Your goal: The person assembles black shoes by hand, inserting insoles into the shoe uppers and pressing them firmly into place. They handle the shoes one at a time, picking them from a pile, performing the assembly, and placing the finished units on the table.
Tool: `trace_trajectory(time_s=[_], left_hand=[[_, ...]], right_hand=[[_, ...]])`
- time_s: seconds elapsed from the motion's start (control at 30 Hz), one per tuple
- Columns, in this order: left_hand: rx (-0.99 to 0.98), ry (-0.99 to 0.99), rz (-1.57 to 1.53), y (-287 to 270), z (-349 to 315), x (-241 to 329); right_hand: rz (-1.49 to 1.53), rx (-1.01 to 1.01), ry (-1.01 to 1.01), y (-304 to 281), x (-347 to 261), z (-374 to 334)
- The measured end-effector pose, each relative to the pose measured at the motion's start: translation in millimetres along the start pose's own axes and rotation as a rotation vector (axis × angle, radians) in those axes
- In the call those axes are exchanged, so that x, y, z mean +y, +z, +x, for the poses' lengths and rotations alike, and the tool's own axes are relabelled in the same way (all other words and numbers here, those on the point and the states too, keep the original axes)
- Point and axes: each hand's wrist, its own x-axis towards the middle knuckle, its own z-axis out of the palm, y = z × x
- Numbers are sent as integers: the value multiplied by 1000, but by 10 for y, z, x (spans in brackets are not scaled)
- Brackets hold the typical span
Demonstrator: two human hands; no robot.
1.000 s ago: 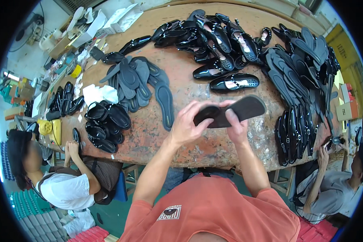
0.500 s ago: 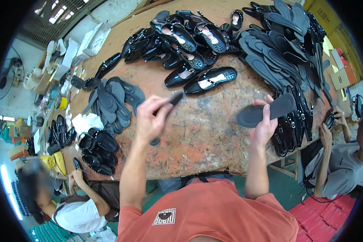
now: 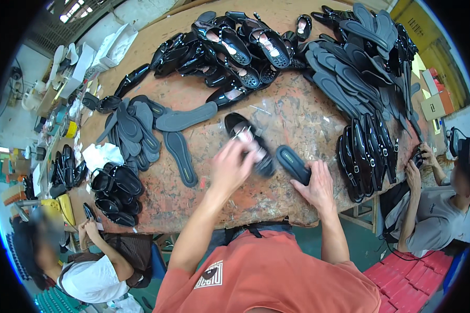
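Near the middle of the table, my left hand has its fingers closed at the opening of a black patent shoe. Motion blurs the shoe, and its strap and pale lining show near my fingertips. Beside it, my right hand grips one end of a dark grey insole, with the thumb underneath and the fingers over it. The insole is tilted toward the shoe but apart from it. Left of my left hand, one loose insole lies flat, and another insole reaches out from the pile.
Black strapped shoes are heaped at the back. Grey insoles are stacked at back right, above a row of shoes. More insoles and shoes lie left. Co-workers sit at both sides.
The shoe has come from the heap toward me into my left hand. The dark piece that hand held is gone from it. My right hand has lowered and moved left with an insole.
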Motion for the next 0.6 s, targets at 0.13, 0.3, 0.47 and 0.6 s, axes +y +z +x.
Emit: trace_trajectory(time_s=[0.13,0.3,0.47,0.6], left_hand=[[175,-265,-107,-553,-1160,-214],[179,-430,-157,-663,-1679,-554],[-42,-425,-319,-576,-1495,-546],[271,-433,-242,-595,-1563,-431]], right_hand=[[73,74,61,13,-55,69],[415,-213,19,-120,-289,171],[196,-541,-640,-396,-775,487],[22,-593,-924,-220,-1008,602]])
